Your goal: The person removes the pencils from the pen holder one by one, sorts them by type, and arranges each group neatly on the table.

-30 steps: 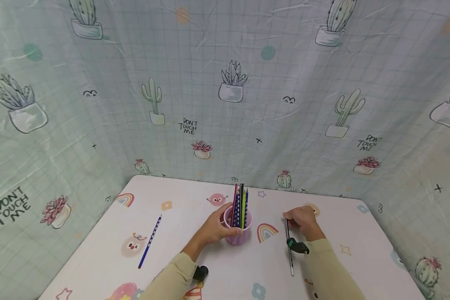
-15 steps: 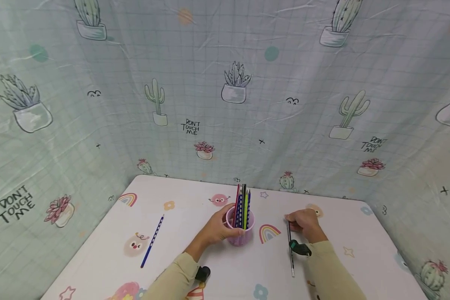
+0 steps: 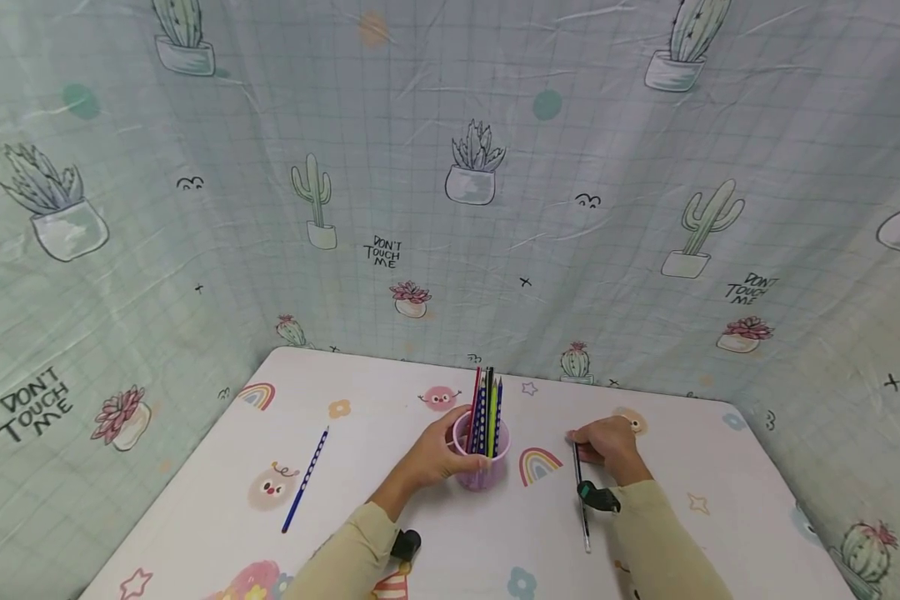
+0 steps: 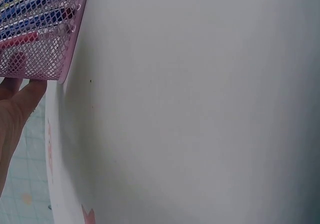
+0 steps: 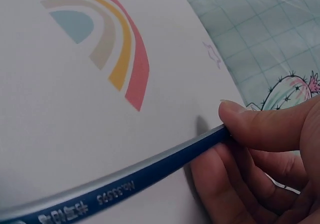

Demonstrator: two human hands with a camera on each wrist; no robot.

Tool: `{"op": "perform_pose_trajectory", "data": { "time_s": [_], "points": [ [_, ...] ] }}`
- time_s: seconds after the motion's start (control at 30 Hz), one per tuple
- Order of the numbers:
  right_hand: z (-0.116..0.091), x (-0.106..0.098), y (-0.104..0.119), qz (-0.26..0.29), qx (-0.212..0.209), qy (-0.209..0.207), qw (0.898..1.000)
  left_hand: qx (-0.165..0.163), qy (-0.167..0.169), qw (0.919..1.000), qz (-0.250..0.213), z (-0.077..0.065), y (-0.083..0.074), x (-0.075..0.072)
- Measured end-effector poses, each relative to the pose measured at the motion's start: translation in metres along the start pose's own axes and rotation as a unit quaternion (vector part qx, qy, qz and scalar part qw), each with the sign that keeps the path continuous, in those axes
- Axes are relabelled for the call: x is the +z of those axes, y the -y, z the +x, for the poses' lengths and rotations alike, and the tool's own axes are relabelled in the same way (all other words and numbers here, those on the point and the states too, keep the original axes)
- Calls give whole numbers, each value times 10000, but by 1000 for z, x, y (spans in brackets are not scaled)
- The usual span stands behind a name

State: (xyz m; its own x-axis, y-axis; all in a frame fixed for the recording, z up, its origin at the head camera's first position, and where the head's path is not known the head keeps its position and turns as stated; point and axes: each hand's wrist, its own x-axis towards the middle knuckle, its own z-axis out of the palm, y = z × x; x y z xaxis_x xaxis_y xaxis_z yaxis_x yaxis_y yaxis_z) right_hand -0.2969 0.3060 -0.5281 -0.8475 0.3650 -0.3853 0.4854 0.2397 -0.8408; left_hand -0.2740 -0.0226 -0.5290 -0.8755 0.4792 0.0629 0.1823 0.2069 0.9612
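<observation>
A pink mesh pencil cup (image 3: pixel 480 478) stands upright near the middle of the table, held by my left hand (image 3: pixel 429 458) with fingers and thumb round its side. Several pencils (image 3: pixel 492 417) stand in it: red, black, yellow-green and blue with white spots. In the left wrist view the fingertips press against the cup's mesh (image 4: pixel 37 64). To the right, my right hand (image 3: pixel 611 448) pinches one end of a dark pencil (image 3: pixel 580 471) between thumb and fingers. The right wrist view shows this pencil as dark blue (image 5: pixel 150 169) and silver, with printed lettering.
A blue spotted pencil (image 3: pixel 305 481) lies on the left part of the white, cartoon-printed table (image 3: pixel 390 400). Cloth with cactus prints (image 3: pixel 525 233) hangs behind and at both sides.
The head view has shifted slightly, so the scene appears a little further right. Both hands keep the same holds, with the cup and the pencil in about the same places.
</observation>
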Motion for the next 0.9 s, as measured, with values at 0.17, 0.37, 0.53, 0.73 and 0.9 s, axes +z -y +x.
{"op": "perform_pose_trajectory", "data": {
  "time_s": [0.17, 0.37, 0.53, 0.73, 0.9],
  "points": [
    [-4, -1, 2, -572, -268, -149, 9979, 8, 6, 10000, -3, 0, -1, 0],
    [-4, -5, 0, -1429, -730, -308, 9866, 5, 19, 10000, -77, -1, -3, -1],
    [-10, -4, 3, -1770, -1063, -642, 9764, -23, 43, 9999, -119, -1, -2, -1],
    [-19, 4, 11, -1760, -1349, -643, 9730, 25, 47, 9999, -138, 0, -2, -2],
    [-27, 15, 15, -1524, -1401, -299, 9779, 6, 74, 9999, -141, 0, -2, -2]
  ]
}}
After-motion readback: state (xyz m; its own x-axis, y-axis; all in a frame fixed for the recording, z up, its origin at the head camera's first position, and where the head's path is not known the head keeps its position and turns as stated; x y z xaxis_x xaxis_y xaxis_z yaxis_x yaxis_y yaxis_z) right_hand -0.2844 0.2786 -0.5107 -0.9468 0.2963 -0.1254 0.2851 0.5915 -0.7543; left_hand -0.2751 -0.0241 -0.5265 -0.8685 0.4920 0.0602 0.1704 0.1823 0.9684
